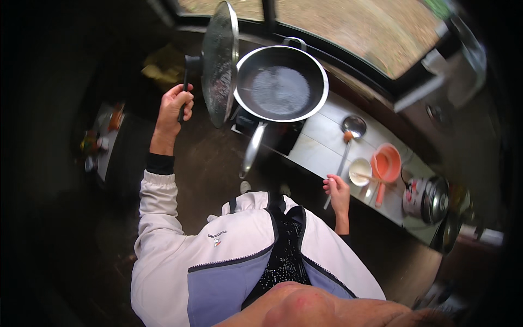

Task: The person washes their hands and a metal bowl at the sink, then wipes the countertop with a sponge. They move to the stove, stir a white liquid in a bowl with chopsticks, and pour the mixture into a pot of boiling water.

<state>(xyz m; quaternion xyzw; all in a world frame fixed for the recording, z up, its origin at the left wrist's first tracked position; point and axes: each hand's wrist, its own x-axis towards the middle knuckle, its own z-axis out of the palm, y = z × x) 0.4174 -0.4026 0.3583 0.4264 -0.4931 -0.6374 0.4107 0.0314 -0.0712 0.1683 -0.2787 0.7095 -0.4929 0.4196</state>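
My left hand (176,105) grips the black handle of a glass pan lid (222,65), which stands nearly on edge just left of the pan; its glass is wet with droplets. A deep frying pan (282,83) with a steel rim and long steel handle sits on a black cooktop (282,135). Its bottom looks shiny, with whitish reflections. My right hand (337,191) is over the counter's front edge, by the handle of a steel ladle (354,126). The fingers are curled, and whether they touch that handle is unclear.
On the white tiled counter (314,151) stand a white bowl (360,171) with chopsticks across it, a pink handled strainer or dipper (386,163) and a rice cooker (425,200). A window (347,32) runs behind the pan. Far left, a small shelf (107,151) holds jars.
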